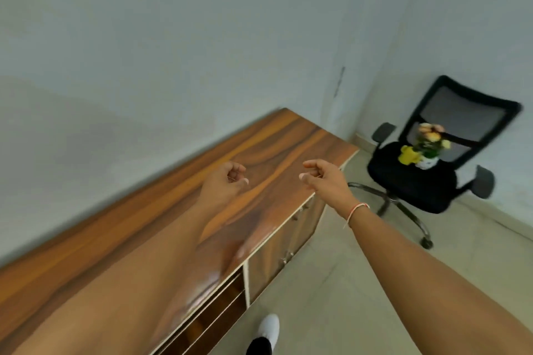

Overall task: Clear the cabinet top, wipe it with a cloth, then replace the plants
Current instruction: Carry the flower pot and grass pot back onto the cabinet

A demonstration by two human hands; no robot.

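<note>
Both arms reach out over the wooden cabinet top (277, 147), which runs as a long band from the lower left of the frame toward the centre right. The left hand (227, 181) and the right hand (324, 176) hang mid-frame with fingers loosely curled, grasping nothing. No cloth is visible. The plants (424, 147), a yellow pot and a white one with flowers, stand on the seat of the black office chair (432, 176) at the right of the frame, beyond the cabinet's far end. They lie to the right of both hands, and the right hand is clearly nearer.
</note>
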